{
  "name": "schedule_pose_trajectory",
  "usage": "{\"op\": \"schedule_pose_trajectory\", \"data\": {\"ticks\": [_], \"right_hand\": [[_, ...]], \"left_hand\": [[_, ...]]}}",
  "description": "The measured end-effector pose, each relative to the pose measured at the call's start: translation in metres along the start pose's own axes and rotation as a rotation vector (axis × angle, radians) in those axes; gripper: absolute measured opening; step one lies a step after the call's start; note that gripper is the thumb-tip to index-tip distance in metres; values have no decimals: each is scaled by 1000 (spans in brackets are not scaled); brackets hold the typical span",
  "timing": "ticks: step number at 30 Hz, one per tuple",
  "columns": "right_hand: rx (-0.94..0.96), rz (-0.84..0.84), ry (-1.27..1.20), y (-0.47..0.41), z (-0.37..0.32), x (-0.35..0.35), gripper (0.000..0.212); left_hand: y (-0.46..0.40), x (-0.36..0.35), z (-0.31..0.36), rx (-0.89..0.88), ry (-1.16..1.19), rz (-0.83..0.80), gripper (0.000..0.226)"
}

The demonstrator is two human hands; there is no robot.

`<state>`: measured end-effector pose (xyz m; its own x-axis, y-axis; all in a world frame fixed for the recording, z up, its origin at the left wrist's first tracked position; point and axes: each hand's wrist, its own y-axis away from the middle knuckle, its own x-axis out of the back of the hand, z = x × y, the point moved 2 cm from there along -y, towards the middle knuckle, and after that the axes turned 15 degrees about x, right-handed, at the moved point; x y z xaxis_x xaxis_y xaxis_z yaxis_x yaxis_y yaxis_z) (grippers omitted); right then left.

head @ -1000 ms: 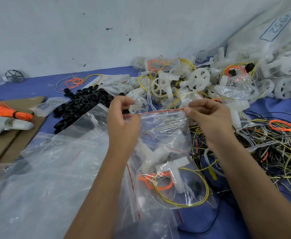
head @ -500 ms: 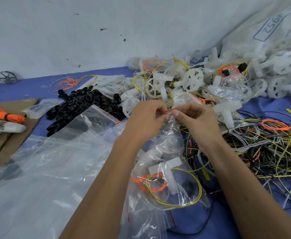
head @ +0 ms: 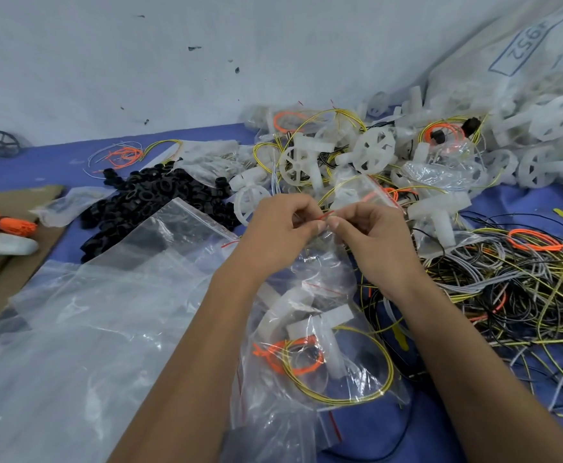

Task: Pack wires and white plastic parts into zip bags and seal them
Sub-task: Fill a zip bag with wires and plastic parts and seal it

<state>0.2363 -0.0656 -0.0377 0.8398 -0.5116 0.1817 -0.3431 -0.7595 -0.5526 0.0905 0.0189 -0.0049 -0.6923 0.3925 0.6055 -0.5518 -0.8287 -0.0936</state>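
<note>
1. Two bare forearms enter from the bottom edge of the frame and run up toward the centre.
2. No sleeve shows on either arm; both are uncovered from the bottom edge to the wrist.
3. The left hand (head: pixel 280 235) sits just left of centre; no glove, ring, watch or band shows on it.
4. The right hand (head: pixel 378 242) sits just right of centre, likewise with nothing worn.
5. Fingernails show on both hands near the centre of the frame; they look short and unpainted.
6. The forearms are slim and widen toward the bottom edge, where the wide-angle lens enlarges them.
7. No marks or tattoos show on either arm.
</note>
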Motion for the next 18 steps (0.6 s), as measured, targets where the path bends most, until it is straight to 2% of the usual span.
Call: {"op": "schedule_pose_trajectory", "data": {"ticks": [6, 10, 15, 18], "right_hand": [[38, -12, 2, 1, -6, -2, 14], [54, 13, -3, 0, -7, -2, 12], [21, 35, -27, 1, -5, -1, 13], [16, -7, -90, 1, -7, -4, 14]], "left_hand": [[-1, -2, -4, -64, -55, 69, 7], [-1, 0, -11, -31, -4, 88, 11], [-1, 2, -16, -27, -38, 101, 31], [-1, 2, -15, -40, -27, 105, 31]]}}
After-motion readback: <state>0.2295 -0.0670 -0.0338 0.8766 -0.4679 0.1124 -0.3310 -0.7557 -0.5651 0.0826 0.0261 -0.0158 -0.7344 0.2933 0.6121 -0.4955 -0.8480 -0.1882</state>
